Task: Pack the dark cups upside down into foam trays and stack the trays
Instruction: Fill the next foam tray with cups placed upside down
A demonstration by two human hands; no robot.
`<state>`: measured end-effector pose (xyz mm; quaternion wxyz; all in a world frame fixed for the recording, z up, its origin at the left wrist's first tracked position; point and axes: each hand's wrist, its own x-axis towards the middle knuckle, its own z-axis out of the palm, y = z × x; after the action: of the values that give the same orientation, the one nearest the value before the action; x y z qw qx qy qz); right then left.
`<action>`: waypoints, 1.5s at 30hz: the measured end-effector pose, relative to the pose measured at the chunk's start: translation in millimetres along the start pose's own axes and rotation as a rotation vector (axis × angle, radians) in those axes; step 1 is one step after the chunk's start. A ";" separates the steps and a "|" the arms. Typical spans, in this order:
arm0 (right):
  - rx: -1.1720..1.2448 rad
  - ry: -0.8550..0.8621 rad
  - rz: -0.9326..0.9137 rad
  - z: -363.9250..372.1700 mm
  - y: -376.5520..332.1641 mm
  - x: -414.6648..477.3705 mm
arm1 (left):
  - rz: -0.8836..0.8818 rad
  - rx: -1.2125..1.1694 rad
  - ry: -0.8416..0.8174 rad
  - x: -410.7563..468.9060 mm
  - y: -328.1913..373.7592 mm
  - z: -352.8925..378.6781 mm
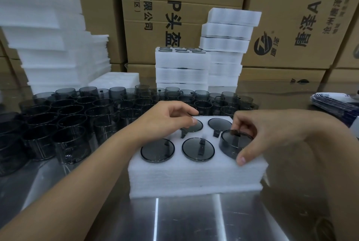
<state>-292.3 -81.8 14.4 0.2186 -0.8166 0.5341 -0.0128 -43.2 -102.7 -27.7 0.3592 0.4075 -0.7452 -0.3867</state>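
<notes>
Counter (194, 221): foam tray (194, 178) nearly full.
Right hand (272, 134) clamps front cup (230, 143), half-seated; left hand (165, 122) pinches back cup (195, 127); loose cups (68, 120) remain.

Big brown boxes (182, 7) stand behind my shiny metal table (194, 219). Blue-and-white papers (334, 104) lie piled on my right.
</notes>
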 end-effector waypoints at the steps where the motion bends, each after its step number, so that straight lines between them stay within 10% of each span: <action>1: -0.005 -0.007 0.009 -0.4 0.0 -0.1 | 0.000 0.000 -0.001 -0.2 0.1 0.1; 9: 0.178 0.626 -0.118 19.7 -28.0 27.0 | -0.003 0.007 0.017 1.7 -1.2 1.1; 16: -0.034 0.180 0.037 43.6 -29.7 42.0 | 0.030 0.047 0.020 1.7 -0.7 2.0; 45: -0.230 0.225 -0.003 48.0 -29.2 49.9 | 0.007 0.226 0.043 4.8 -1.1 6.9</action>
<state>-233.3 -99.5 -28.8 0.0625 -0.8305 0.5518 -0.0432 -50.7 -105.4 -30.7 0.3285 0.4510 -0.7776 -0.2900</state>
